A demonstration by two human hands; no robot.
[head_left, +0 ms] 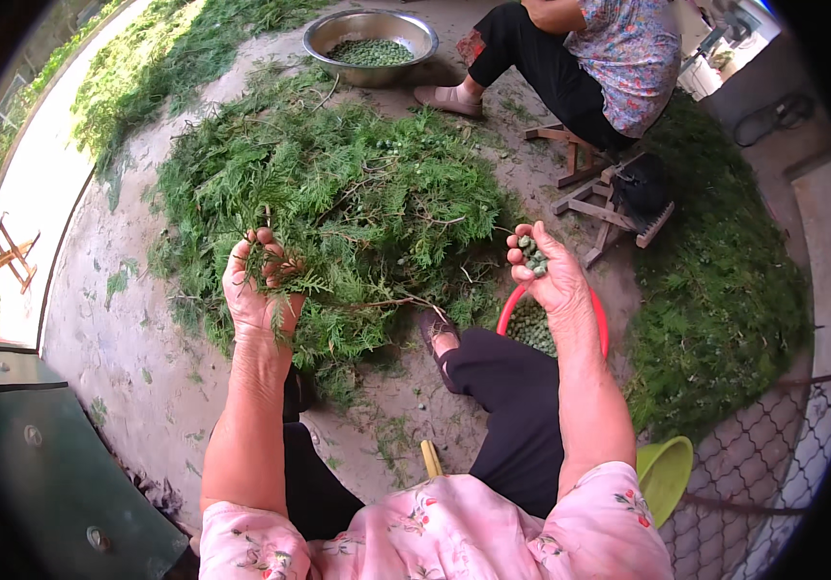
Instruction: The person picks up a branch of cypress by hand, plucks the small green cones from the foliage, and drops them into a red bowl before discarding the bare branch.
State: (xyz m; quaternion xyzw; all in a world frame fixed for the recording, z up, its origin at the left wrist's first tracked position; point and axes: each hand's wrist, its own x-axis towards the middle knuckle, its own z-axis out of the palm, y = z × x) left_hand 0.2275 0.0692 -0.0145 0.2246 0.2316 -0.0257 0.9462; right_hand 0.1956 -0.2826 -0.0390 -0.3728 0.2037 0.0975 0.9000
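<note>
My left hand (pixel 263 275) is closed round a green conifer sprig (pixel 266 208), its feathery leaves sticking up past the fingers and hanging below them. Several small green cones (pixel 533 256) lie cupped in my right hand (pixel 551 271), the fingers curled over them. Below that hand stands a red-rimmed basin (pixel 603 324) holding many similar green cones (pixel 530 327), partly hidden by my forearm and knee. Between and beyond my hands spreads a large heap of cut conifer branches (pixel 367 193), with bare twigs showing among the leaves.
A metal bowl (pixel 314 46) of green cones stands beyond the heap. A seated person (pixel 618 68) is at the far right, near wooden folding stools (pixel 601 208). More greenery (pixel 715 319) lies along the right. A yellow-green basin (pixel 667 478) sits by my right elbow.
</note>
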